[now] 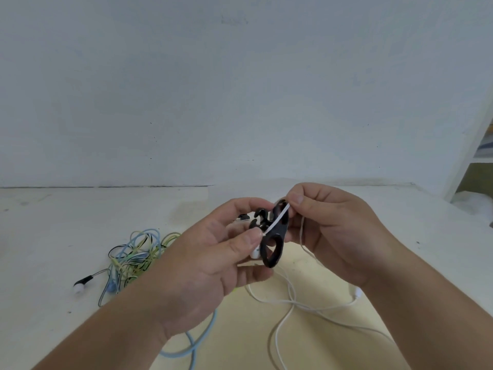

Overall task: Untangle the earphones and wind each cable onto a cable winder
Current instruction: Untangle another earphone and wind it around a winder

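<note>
White and lightly scuffed, the desk (pixel 53 236) runs back to a bare, pale grey wall (pixel 240 76), with a cream-coloured patch (pixel 320 343) of the surface spreading toward the near edge. A white shelf unit (pixel 469 145) stands at the far right.

To the left lies a tangle of earphone cables (pixel 138 252) in light blue, yellow-green and black-and-white stripes. A black earbud (pixel 81 283) with a white tip trails out of it at the left. A light blue loop (pixel 192 340) from the tangle curls out from under the left forearm, which hides part of the heap.

Above the desk's middle, the left hand (pixel 213 263) grips a black cable winder (pixel 272 236), its thumb pressing a white earbud (pixel 255 253) against the lower end. The right hand (pixel 333 231) pinches the white earphone cable (pixel 277 218) between thumb and forefinger at the winder's upper end. The cable is pulled taut across the winder's face. Its slack drops behind the right hand and loops over the cream patch.

A small dark object (pixel 242 217) just behind the hands is too hidden to identify.
</note>
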